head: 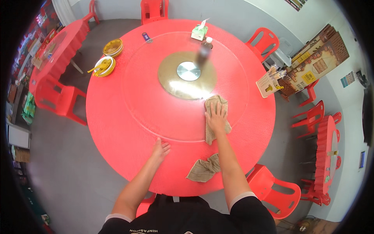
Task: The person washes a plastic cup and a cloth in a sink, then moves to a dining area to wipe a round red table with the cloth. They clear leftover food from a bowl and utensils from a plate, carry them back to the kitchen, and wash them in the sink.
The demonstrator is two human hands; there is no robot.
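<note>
My right hand [216, 117] presses flat, fingers spread, on a tan cloth [211, 133] lying over the glass turntable [163, 117] of a round table with a red cover [108, 117]. Near the turntable's front rim is my left hand [161, 148], with some fingers apart and nothing in it. A second tan cloth [201, 171] lies crumpled at the near edge, partly hidden under my right forearm. Beyond my hands, a metal disc [188, 71] marks the turntable's centre, and a dark bottle with a white cap [208, 43] stands behind it, partly blurred.
Stacked yellow bowls [113, 46] and plates with yellow spoons [104, 66] stand at the table's left. A tissue box [199, 32] is at the back, a utensil basket [266, 85] at the right edge. Red plastic chairs [271, 187] surround the table.
</note>
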